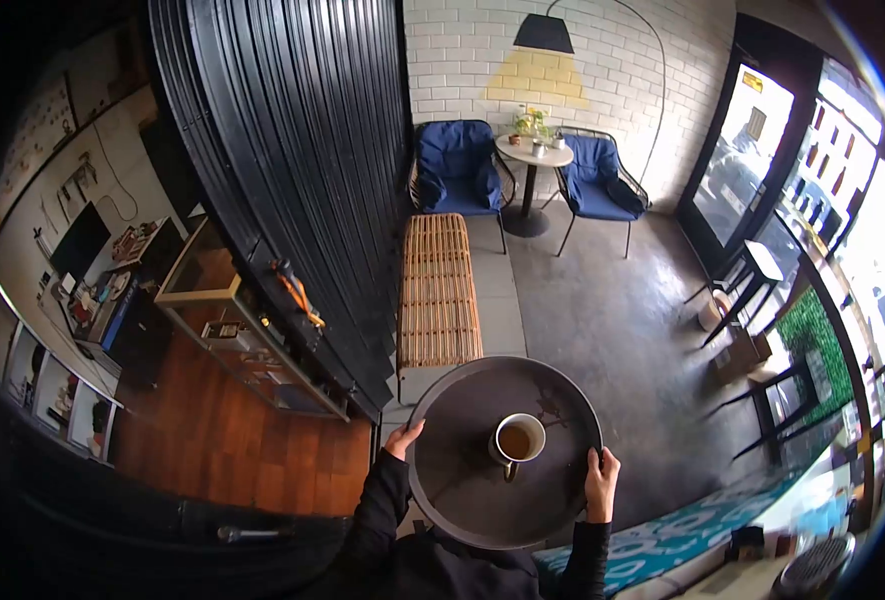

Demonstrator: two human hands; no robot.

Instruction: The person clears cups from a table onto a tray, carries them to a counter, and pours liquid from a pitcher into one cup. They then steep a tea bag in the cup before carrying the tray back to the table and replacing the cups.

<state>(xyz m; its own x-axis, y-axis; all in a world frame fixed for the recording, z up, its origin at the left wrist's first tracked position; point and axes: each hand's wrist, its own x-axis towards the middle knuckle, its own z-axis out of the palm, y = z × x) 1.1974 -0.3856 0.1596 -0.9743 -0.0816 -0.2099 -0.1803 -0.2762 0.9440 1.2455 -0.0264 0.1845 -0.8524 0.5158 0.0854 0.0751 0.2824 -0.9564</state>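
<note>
A round dark serving tray [462, 500] is held out in front of me at waist height. My left hand [403, 440] grips its left rim, thumb on top. At the right rim, my right hand [602, 484] has its fingers wrapped around the edge. A white mug [518, 438] with brown liquid in it stands upright near the tray's middle, its handle pointing toward me. Wet-looking marks show on the tray surface beside the mug. The fingers under the tray are hidden.
A woven rattan bench [440, 290] stands just beyond the tray. Farther back are blue-cushioned chairs [456, 165] and a small round table [522, 150] with plants. A black corrugated partition [292, 140] rises on the left. Black stools [752, 270] and a glass door [747, 140] are at right.
</note>
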